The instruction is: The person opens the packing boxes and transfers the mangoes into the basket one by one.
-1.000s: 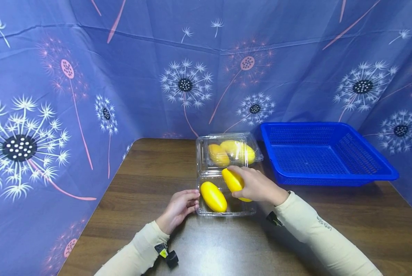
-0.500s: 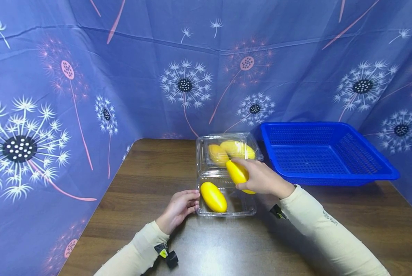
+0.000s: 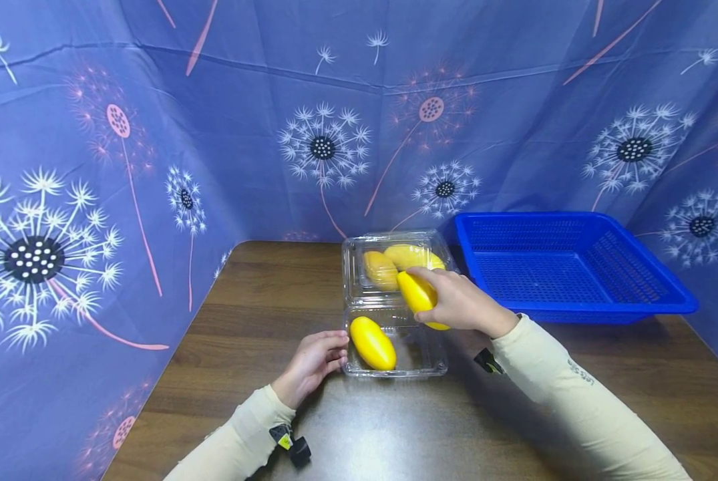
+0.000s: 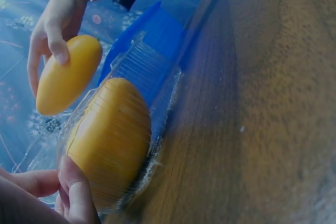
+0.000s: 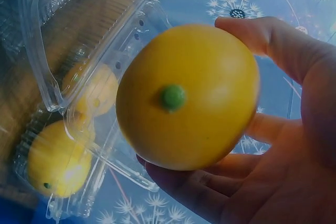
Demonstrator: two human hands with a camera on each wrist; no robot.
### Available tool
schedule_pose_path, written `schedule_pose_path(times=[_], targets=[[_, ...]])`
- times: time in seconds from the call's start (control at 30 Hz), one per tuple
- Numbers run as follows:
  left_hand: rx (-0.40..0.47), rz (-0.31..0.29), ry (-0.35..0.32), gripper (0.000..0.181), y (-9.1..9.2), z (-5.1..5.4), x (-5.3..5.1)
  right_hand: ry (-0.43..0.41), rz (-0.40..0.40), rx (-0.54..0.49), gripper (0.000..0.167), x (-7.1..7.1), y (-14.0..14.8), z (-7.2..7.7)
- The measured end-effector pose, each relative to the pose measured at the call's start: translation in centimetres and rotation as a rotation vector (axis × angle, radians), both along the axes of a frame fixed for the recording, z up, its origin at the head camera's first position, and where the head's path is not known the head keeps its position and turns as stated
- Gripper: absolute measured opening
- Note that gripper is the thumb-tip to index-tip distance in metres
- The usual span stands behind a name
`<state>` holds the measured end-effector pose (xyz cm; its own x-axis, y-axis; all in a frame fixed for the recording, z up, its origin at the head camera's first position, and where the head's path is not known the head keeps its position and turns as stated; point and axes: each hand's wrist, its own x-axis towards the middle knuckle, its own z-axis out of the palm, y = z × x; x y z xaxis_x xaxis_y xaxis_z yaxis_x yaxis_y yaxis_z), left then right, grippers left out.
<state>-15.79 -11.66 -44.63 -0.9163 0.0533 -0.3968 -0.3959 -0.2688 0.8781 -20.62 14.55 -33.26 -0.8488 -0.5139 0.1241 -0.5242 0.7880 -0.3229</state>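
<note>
The right hand (image 3: 463,304) grips a yellow mango (image 3: 417,292) above the right side of a clear hinged plastic box (image 3: 419,371); the right wrist view shows the mango's green stem end (image 5: 172,97). Another mango (image 3: 373,343) lies in the box at the left. At the box's left wall, the left hand (image 3: 312,364) pinches the rim between thumb and fingers, as the left wrist view shows at the fingers (image 4: 73,182). Behind it, yellow fruits (image 3: 381,270) sit under clear plastic.
A blue perforated basket (image 3: 581,311) stands at the back right of the wooden table (image 3: 262,287), holding nothing. A blue cloth with dandelion prints (image 3: 214,133) hangs behind and at both sides.
The right hand has lifted the gripped mango up out of the box, moving it back and slightly right. The left hand, the box and the other mango have stayed in place.
</note>
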Motion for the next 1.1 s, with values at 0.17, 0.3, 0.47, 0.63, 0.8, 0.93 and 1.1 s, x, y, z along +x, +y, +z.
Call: schedule_pose_path(times=[0.17,0.3,0.47,0.63,0.8,0.93,1.1], targets=[[-0.002,-0.003,0.0,0.027,0.0,0.1,0.0,0.023,0.004,0.007,0.078,-0.1,0.2,0.2],[-0.001,-0.003,0.0,0.027,0.0,0.1,0.0,0.014,-0.007,0.016,0.077,-0.2,0.3,0.5],[-0.008,-0.003,0.003,0.027,0.0,0.1,0.0,-0.003,-0.018,0.024,0.078,-0.4,0.5,0.8],[-0.014,-0.003,0.003,0.028,0.0,0.1,0.1,-0.017,-0.029,0.032,0.08,-0.6,0.7,0.9],[-0.009,-0.006,0.006,0.029,0.0,0.0,0.0,-0.021,-0.035,0.037,0.079,-0.8,0.9,1.1],[-0.01,-0.005,0.006,0.028,0.0,0.0,0.0,-0.024,-0.043,0.029,0.08,-0.9,1.1,1.2],[-0.018,0.003,0.001,0.029,0.0,0.0,0.0,-0.042,-0.055,0.024,0.081,-0.9,1.4,1.6]])
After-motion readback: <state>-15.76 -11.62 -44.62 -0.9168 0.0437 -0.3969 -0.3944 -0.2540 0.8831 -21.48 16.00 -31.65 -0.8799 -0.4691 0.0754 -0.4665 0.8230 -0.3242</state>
